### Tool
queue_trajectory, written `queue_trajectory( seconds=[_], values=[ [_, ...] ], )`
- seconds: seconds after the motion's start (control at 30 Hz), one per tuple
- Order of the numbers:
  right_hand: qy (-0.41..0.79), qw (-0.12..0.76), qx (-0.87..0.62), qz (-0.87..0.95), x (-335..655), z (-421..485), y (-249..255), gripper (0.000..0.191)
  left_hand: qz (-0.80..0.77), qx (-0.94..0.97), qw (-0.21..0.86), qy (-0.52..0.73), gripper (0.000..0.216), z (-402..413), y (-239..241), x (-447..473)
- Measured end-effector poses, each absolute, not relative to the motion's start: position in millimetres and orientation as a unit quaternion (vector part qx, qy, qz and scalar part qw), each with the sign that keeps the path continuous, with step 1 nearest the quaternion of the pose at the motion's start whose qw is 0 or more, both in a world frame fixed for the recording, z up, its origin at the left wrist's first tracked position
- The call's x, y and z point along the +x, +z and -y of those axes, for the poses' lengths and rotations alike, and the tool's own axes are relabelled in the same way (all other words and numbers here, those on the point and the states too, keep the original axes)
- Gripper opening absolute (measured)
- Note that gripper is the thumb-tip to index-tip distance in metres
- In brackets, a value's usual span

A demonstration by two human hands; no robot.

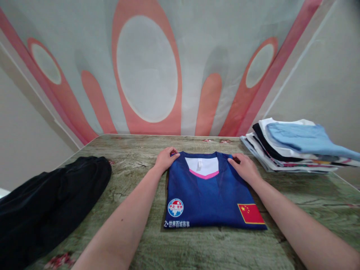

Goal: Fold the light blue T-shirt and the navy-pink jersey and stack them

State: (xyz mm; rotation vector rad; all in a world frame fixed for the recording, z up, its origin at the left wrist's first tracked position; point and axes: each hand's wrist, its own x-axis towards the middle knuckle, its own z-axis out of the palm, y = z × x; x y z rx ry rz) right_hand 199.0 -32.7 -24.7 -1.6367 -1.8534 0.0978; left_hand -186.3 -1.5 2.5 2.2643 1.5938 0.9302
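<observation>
A dark blue sports shirt (209,198) lies folded into a neat rectangle on the table, its collar toward the far side. It has a pink-edged neckline, a round badge and white lettering at lower left, and a red flag patch at lower right. My left hand (166,159) pinches the far left shoulder corner between thumb and fingers. At the far right shoulder corner, my right hand (244,167) holds the fabric in the same way, its fingertips partly hidden behind the edge.
A stack of folded clothes (295,150) with a light blue garment on top stands at the right back of the wood-grain table (135,150). Loose black cloth (62,202) covers the left side. Behind the table rises a printed pink and grey backdrop (146,67).
</observation>
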Motion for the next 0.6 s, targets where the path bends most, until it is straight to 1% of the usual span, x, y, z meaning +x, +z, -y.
queue_trajectory(
  seconds=[0.33,0.47,0.6],
  values=[
    [0.063,0.346,-0.642,0.681,196.2,38.7,-19.7,0.025,-0.550,0.753,0.127,0.339,0.011,2.8,2.9,-186.6],
    [0.067,0.353,-0.640,0.679,195.6,39.7,-18.1,0.023,-0.562,0.743,0.114,0.345,0.011,4.1,2.9,-183.4],
    [0.062,0.340,-0.637,0.689,195.8,38.3,-18.1,0.022,-0.570,0.744,0.105,0.334,0.011,4.4,2.9,-182.1]
  ],
)
